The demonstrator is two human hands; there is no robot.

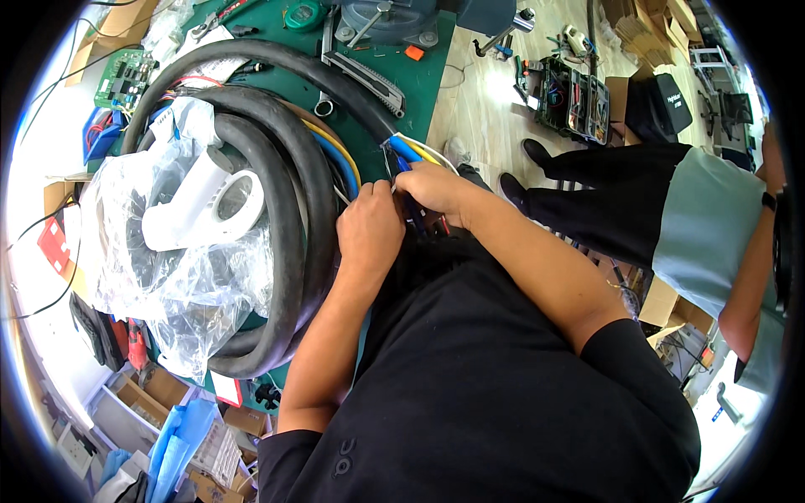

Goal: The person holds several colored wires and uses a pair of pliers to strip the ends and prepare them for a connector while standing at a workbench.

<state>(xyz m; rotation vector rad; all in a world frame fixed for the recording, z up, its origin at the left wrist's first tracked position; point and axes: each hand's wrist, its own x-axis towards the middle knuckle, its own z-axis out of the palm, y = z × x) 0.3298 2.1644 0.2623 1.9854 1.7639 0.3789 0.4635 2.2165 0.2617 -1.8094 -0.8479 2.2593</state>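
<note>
A thick black cable loops over the bench, and its stripped end shows blue, yellow and white wires. Both hands are close together at this end, in front of my body. My left hand is closed, its fingertips pinched at a thin white wire. My right hand is wrapped round a tool with dark blue handles, which look like pliers. Its jaws point up beside the wires; the fingers hide most of it. Blue and yellow wires also curve along the coil.
On the coil lie clear plastic bags and a white plastic pipe fitting. A utility knife, a wrench and a vise are on the green bench. Another person's legs and an open toolbox are to the right.
</note>
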